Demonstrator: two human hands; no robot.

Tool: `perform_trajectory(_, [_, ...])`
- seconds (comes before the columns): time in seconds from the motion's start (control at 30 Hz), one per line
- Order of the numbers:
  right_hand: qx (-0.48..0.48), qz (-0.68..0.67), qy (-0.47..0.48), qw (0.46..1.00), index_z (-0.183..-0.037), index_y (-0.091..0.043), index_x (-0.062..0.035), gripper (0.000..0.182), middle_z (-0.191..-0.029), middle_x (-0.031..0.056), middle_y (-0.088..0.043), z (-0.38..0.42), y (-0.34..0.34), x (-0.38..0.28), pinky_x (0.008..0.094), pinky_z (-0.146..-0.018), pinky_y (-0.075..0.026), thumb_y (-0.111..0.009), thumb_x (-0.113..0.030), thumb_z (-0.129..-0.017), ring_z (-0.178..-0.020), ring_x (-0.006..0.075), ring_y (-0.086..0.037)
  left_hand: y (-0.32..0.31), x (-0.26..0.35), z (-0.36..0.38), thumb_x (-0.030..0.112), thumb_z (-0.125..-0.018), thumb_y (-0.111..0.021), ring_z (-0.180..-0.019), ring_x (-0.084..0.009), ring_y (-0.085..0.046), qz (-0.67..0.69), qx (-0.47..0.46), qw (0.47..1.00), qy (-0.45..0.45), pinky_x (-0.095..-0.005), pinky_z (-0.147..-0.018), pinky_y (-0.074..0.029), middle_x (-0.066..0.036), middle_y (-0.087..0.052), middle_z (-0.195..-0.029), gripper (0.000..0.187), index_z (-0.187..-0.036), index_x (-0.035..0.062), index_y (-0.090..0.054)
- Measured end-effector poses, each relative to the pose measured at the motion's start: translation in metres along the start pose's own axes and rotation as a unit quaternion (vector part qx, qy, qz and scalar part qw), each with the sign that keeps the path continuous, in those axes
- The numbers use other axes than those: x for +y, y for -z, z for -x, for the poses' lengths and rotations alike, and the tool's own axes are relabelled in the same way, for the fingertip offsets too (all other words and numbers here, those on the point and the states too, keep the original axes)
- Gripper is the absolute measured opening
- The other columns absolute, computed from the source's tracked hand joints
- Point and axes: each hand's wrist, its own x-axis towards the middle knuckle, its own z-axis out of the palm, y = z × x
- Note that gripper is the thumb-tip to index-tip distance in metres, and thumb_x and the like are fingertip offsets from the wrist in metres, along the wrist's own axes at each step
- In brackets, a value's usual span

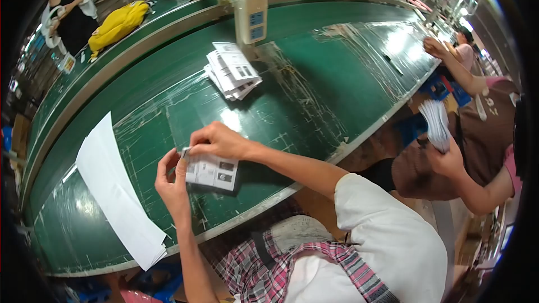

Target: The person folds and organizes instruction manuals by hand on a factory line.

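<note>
A printed paper leaflet (209, 173) with dark pictures is held low over the green worktop, close to its front edge. My left hand (173, 179) pinches its left upper corner between thumb and fingers. Beside it, my right hand (218, 141) is closed on the leaflet's top edge, fingertips almost meeting the left thumb. Farther back lies an untidy pile of folded leaflets (231, 73). To the left of my hands, a long fanned stack of white sheets (115, 191) reaches the front edge of the worktop.
A power outlet box (252, 17) on a post stands behind the leaflet pile. Clear tape strips cover parts of the green worktop (303, 134). At right, a co-worker's hand (446, 160) holds a bundle of folded papers (437, 126). A yellow cloth (119, 25) lies at back left.
</note>
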Motion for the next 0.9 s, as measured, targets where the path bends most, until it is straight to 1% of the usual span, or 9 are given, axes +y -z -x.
perform_trajectory(0.1, [-0.021,0.054,0.002,0.998,-0.091,-0.073,-0.0016,0.023,-0.076,0.0123,-0.072,0.002,0.001,-0.008,0.0325,-0.065,-0.051,-0.071,-0.024,-0.088,-0.067,0.0198,-0.067,0.002,0.005,-0.008,0.015,-0.095,-0.069,-0.085,-0.0071,-0.061,-0.064,-0.055,0.996,0.026,-0.0225,-0.074,-0.047,-0.002,-0.068,-0.093,0.019,-0.105,-0.0011,-0.069])
perform_trajectory(0.13, [-0.028,0.076,0.007,0.997,-0.091,-0.073,-0.0013,0.024,-0.076,0.0125,-0.072,0.002,0.001,-0.009,0.0331,-0.065,-0.051,-0.071,-0.024,-0.088,-0.067,0.0206,-0.068,0.0,0.006,-0.009,0.015,-0.095,-0.07,-0.077,-0.0065,-0.059,-0.055,-0.043,0.997,0.015,-0.0217,-0.07,-0.047,0.0,-0.067,-0.084,0.016,-0.097,-0.0009,-0.07])
perform_trajectory(0.27, [-0.049,0.036,-0.019,0.998,-0.092,-0.074,-0.0007,0.026,-0.076,0.0135,-0.072,0.003,0.003,-0.012,0.0342,-0.064,-0.051,-0.072,-0.025,-0.086,-0.067,0.022,-0.068,0.005,0.002,-0.01,0.013,-0.094,-0.07,-0.073,-0.0046,-0.056,-0.034,-0.048,0.998,0.028,-0.0206,-0.066,-0.044,0.002,-0.064,-0.08,0.014,-0.092,-0.0003,-0.069])
perform_trajectory(0.4, [-0.079,0.047,-0.046,0.995,-0.091,-0.075,-0.0008,0.026,-0.075,0.0135,-0.072,0.002,0.006,-0.015,0.0338,-0.063,-0.051,-0.073,-0.026,-0.085,-0.064,0.021,-0.066,0.017,-0.006,-0.01,0.011,-0.093,-0.071,-0.068,-0.0026,-0.051,-0.028,-0.004,0.999,0.04,-0.02,-0.06,-0.042,0.003,-0.061,-0.076,0.013,-0.088,-0.0007,-0.068])
perform_trajectory(0.53, [-0.074,0.086,-0.044,0.993,-0.089,-0.075,-0.0016,0.022,-0.07,0.0121,-0.069,0.001,0.004,-0.012,0.0305,-0.06,-0.049,-0.072,-0.023,-0.086,-0.059,0.0142,-0.061,0.015,-0.006,-0.006,0.009,-0.093,-0.069,-0.072,-0.0041,-0.056,-0.004,-0.008,0.999,0.035,-0.0203,-0.063,-0.045,0.001,-0.064,-0.079,0.011,-0.091,-0.0016,-0.067])
perform_trajectory(0.6, [-0.06,0.069,-0.058,0.994,-0.088,-0.075,-0.0012,0.02,-0.067,0.011,-0.068,0.002,0.002,-0.013,0.0291,-0.058,-0.048,-0.071,-0.02,-0.087,-0.057,0.0115,-0.059,0.017,-0.003,-0.007,0.012,-0.093,-0.069,-0.072,-0.0036,-0.057,-0.018,-0.044,0.997,0.055,-0.0201,-0.065,-0.045,0.002,-0.065,-0.08,0.013,-0.093,-0.0014,-0.069])
perform_trajectory(0.63, [-0.065,0.071,-0.056,0.994,-0.088,-0.075,-0.0011,0.02,-0.067,0.0106,-0.068,0.002,0.001,-0.014,0.0291,-0.058,-0.048,-0.071,-0.02,-0.087,-0.057,0.0113,-0.058,0.017,-0.003,-0.006,0.012,-0.092,-0.07,-0.071,-0.0035,-0.056,-0.021,-0.062,0.996,0.062,-0.0201,-0.063,-0.045,0.002,-0.065,-0.078,0.013,-0.092,-0.0016,-0.07])
perform_trajectory(0.87, [-0.086,0.022,-0.056,0.995,-0.086,-0.074,0.0007,0.024,-0.065,0.0076,-0.067,-0.002,-0.006,-0.012,0.0284,-0.056,-0.046,-0.072,-0.023,-0.087,-0.058,0.0095,-0.057,0.033,-0.013,-0.016,0.01,-0.09,-0.07,-0.065,-0.0032,-0.055,-0.007,-0.043,0.997,0.068,-0.0196,-0.057,-0.042,0.002,-0.063,-0.072,0.013,-0.087,-0.0022,-0.071])
perform_trajectory(0.9, [-0.086,0.021,-0.058,0.994,-0.087,-0.074,0.0005,0.024,-0.067,0.0106,-0.068,-0.003,-0.006,-0.013,0.0305,-0.059,-0.048,-0.072,-0.023,-0.086,-0.06,0.014,-0.06,0.033,-0.01,-0.018,0.009,-0.089,-0.07,-0.066,-0.0037,-0.055,-0.008,-0.041,0.997,0.067,-0.02,-0.058,-0.043,0.001,-0.064,-0.072,0.012,-0.087,-0.0027,-0.071])
